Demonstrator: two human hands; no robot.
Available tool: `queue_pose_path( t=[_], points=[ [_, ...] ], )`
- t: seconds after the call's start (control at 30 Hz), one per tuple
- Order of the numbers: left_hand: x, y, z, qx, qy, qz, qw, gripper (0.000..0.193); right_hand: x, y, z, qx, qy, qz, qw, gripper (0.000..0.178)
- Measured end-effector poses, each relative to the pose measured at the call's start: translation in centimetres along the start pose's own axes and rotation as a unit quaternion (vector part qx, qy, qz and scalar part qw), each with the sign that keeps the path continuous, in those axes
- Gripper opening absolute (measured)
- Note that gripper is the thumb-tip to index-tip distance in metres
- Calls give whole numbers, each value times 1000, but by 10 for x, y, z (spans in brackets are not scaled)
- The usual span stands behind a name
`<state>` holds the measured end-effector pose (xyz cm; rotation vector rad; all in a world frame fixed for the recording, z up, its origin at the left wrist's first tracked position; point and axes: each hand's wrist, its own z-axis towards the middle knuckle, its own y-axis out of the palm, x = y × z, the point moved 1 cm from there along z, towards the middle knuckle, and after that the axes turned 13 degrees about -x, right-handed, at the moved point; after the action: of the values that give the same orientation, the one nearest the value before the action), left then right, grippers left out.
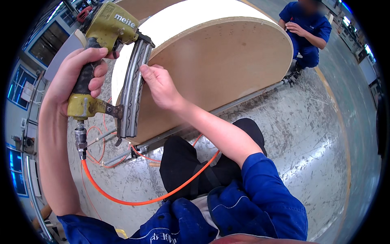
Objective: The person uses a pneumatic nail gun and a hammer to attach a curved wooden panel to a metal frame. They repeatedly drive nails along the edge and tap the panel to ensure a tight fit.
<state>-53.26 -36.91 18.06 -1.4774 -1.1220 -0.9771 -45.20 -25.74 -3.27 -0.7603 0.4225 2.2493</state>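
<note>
My left hand [84, 71] is wrapped round the black grip of a yellow-green pneumatic nail gun [106, 30], raised at the upper left. The gun's long silver magazine [135, 89] hangs down on its right side. Against the magazine's right edge, my right hand [161, 84] pinches with thumb and bent fingers; part of the fingers is hidden behind it. An orange air hose [134, 202] runs from the metal coupling [81, 138] under the grip and loops across my lap. Behind the gun stands a large round-edged wooden panel piece [219, 69] with a white curved side.
Metal pipes [235, 105] lie along the foot of the wooden piece on the scuffed grey floor [300, 134]. A co-worker in blue [307, 28] crouches at the far right end. Thin orange hose [92, 129] coils on the floor at left.
</note>
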Motion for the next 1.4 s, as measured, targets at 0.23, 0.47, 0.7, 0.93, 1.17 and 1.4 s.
queue_pose_path(
  t=[0.23,0.47,0.7,0.93,1.17,1.4],
  points=[
    [-5,-5,-4,11,2,-2,1000,39,-5,1,0,-33,19,24,999,64],
    [-7,-3,-8,31,3,14,999,40,-10,5,-3,-27,34,23,999,63],
    [-12,-14,-8,15,-7,-4,1000,37,-10,8,-4,-32,39,21,999,63],
    [-14,-15,-13,10,-2,-8,1000,37,-6,11,-4,-43,24,5,999,63],
    [-15,-11,-17,48,-7,-1,999,35,2,15,-7,-54,42,34,997,63],
    [-16,-14,-18,41,-7,-5,999,34,-2,15,-6,-57,39,23,997,65]
  ],
)
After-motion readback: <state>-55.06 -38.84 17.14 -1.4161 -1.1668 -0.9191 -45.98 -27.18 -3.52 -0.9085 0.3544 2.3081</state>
